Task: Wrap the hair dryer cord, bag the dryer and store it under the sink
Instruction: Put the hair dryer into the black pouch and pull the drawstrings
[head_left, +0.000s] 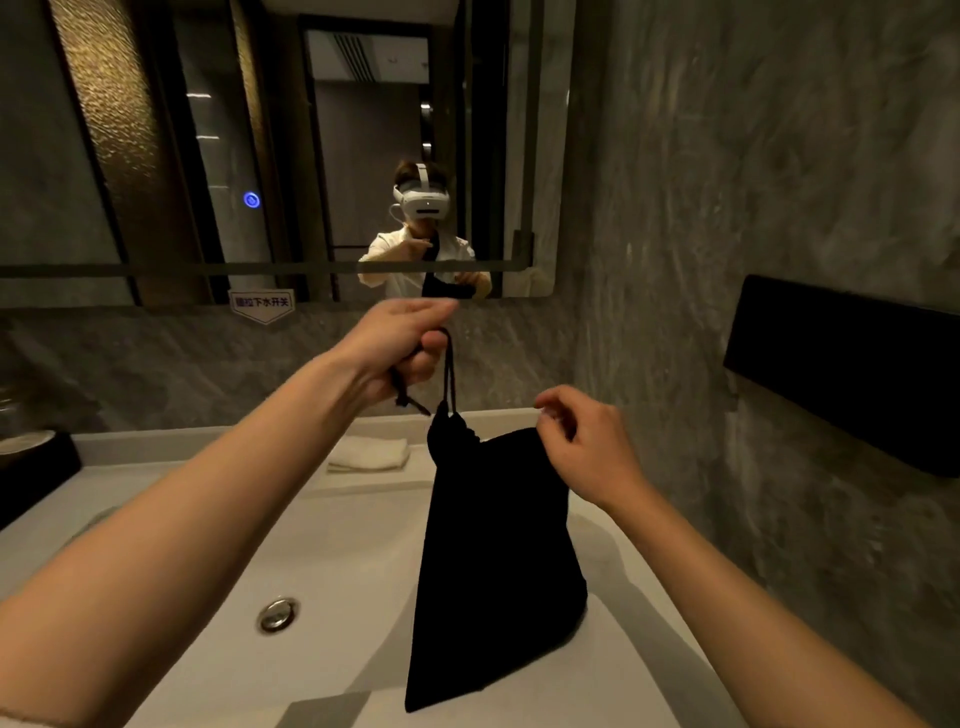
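While the white sink (218, 525) fills the lower half of the frame below the wide mirror (156, 156) in the upper left, I hold the black drawstring bag (493, 561) up at lower centre, above the basin's right side. Its bottom corner seems to touch or nearly touch the sink edge; I cannot tell which. The bag hangs full and slack at the bottom, and its neck is puckered shut, so I judge the dryer is inside with its cord wrapped, though neither shows through the cloth. What is left, as I read it, is finishing the cinch and putting the bag under the sink. The fabric looks matte, soft and opaque, wider at the base than at the gathered top.

My left hand (400, 348), at centre frame, is closed into a fist on the drawstring (449, 374), which runs taut down to the neck. My right hand (587, 441), just right of the neck, is loosely curled with its fingertips at the top edge of the cloth; whether it pinches the fabric I cannot tell.
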